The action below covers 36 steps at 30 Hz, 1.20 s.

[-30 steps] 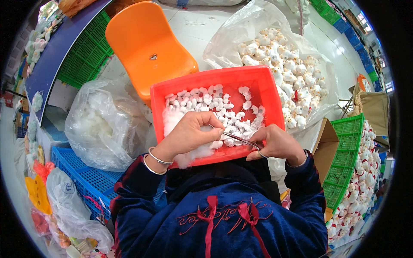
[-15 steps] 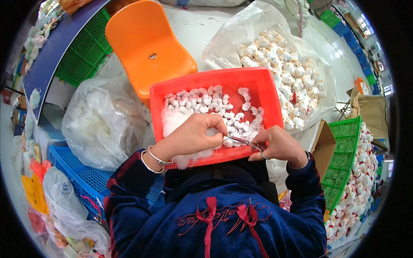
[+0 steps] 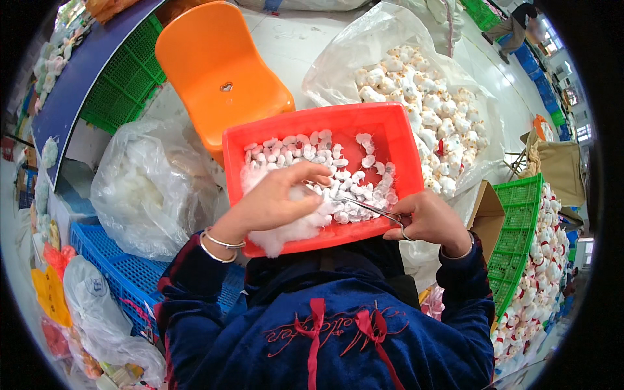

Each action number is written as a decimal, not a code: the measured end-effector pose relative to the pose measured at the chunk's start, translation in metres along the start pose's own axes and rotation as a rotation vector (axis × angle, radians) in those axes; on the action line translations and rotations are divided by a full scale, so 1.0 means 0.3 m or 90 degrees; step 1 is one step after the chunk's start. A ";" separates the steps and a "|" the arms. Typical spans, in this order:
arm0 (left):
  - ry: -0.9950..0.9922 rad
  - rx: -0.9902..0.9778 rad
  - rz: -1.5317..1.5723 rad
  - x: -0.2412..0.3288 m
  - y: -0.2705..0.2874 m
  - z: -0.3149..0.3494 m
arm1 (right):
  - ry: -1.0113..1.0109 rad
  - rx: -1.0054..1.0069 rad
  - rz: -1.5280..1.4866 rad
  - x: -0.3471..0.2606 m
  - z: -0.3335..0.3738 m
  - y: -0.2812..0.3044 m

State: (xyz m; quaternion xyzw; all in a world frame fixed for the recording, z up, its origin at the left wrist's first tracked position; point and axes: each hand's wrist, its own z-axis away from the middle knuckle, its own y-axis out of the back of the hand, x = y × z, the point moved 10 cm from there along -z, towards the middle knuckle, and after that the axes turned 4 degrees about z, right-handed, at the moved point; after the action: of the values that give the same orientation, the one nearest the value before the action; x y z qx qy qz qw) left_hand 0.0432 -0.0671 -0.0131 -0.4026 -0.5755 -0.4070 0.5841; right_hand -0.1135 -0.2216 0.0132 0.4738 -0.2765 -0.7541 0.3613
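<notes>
A red plastic tub (image 3: 263, 133) rests against my lap with many small curved white fabric pieces (image 3: 312, 153) inside. Fluffy white stuffing (image 3: 279, 237) is heaped at its near left corner. My left hand (image 3: 276, 201) hovers over that stuffing, thumb and fingers apart, with nothing visible between them. At the near right rim, my right hand (image 3: 426, 221) is closed round the ring handles of slim metal forceps (image 3: 370, 207). Their shaft points left over the pieces, and the tip is hard to make out near my left fingers.
An orange chair (image 3: 214, 65) stands beyond the tub. Bags of stuffing (image 3: 149, 188) and white plush pieces (image 3: 422, 97) flank it. A blue crate (image 3: 123, 266) is at left; a green crate (image 3: 520, 227) stands right beside more plush pieces. Someone (image 3: 513, 29) is at the far right.
My left hand has come away from the forceps tip, moving left, and its pinch has opened. My right hand has shifted slightly right with the forceps. A person has appeared far right.
</notes>
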 end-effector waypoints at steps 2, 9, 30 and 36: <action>-0.026 -0.043 -0.026 0.016 -0.069 -0.024 | -0.003 -0.002 0.002 -0.007 -0.012 -0.004; 0.024 -0.074 -0.175 0.044 -0.096 -0.062 | -0.040 -0.002 -0.031 0.010 0.006 -0.024; 0.001 0.004 -0.185 0.005 -0.022 -0.067 | 0.029 0.155 0.191 -0.032 0.060 0.061; 0.072 0.032 -0.033 -0.032 0.000 -0.057 | -0.004 0.165 0.224 -0.001 0.082 0.111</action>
State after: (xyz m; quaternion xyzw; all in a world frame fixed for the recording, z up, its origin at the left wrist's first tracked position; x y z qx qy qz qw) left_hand 0.0492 -0.0831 -0.0231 -0.3493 -0.5617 -0.4294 0.6149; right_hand -0.1264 -0.2391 0.0483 0.4585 -0.4506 -0.6390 0.4224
